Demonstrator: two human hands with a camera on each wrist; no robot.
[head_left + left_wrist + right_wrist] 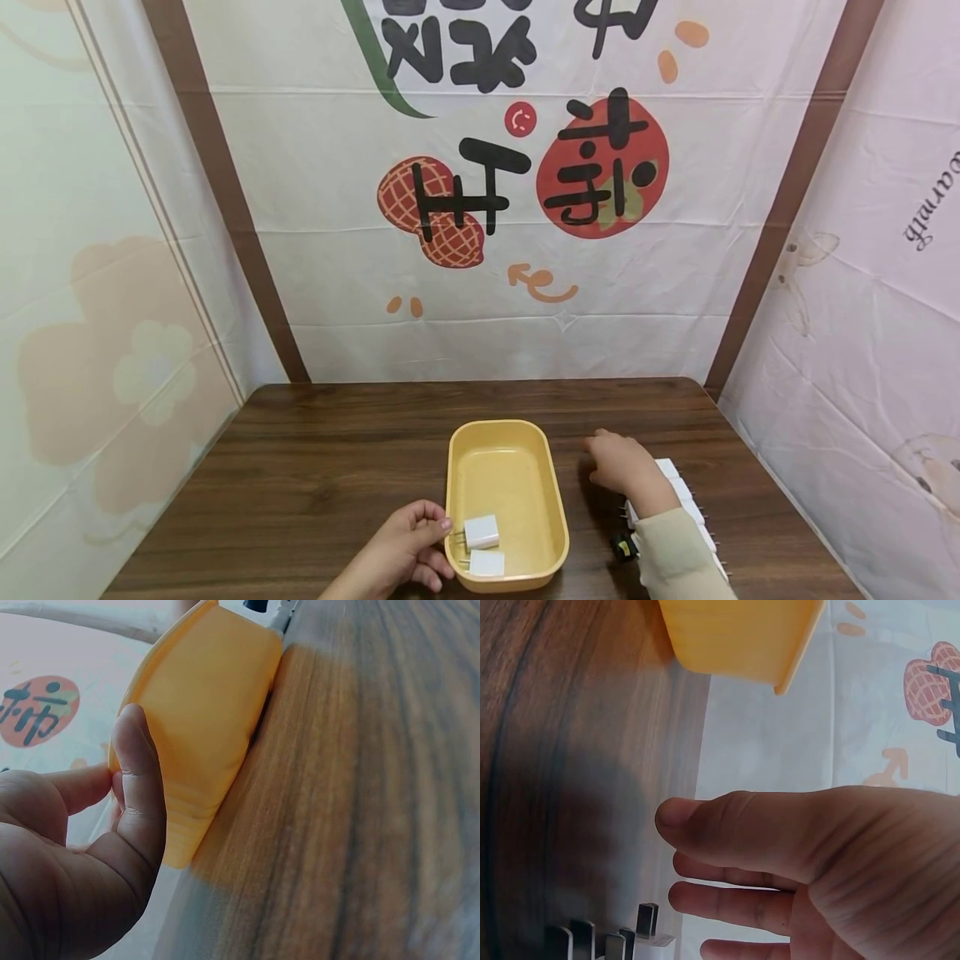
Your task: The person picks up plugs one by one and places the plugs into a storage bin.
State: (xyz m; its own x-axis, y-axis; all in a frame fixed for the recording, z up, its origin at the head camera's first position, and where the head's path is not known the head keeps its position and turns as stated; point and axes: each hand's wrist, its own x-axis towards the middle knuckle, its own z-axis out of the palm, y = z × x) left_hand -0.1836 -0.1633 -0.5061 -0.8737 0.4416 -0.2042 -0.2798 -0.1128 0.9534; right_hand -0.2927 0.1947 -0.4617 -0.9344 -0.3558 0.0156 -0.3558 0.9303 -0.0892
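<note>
In the head view, a yellow plastic tray (558, 500) sits near the middle of the table, with two white charger plugs (482, 531) at its near end, metal prongs pointing left. My left hand (408, 546) pinches the tray's left rim between thumb and fingers; the left wrist view shows the thumb and fingers at the rim (129, 697). To the right of the tray, my right hand (621, 462) hovers over the table with nothing in it, its fingers extended in the right wrist view. A row of white charger plugs (678, 487) lies beside it, partly hidden by the sleeve.
A small black object with a yellow-green mark (623, 547) lies left of the right forearm. The dark wooden table (337, 450) ends at a printed cloth backdrop (495, 350), with cloth on both sides as well.
</note>
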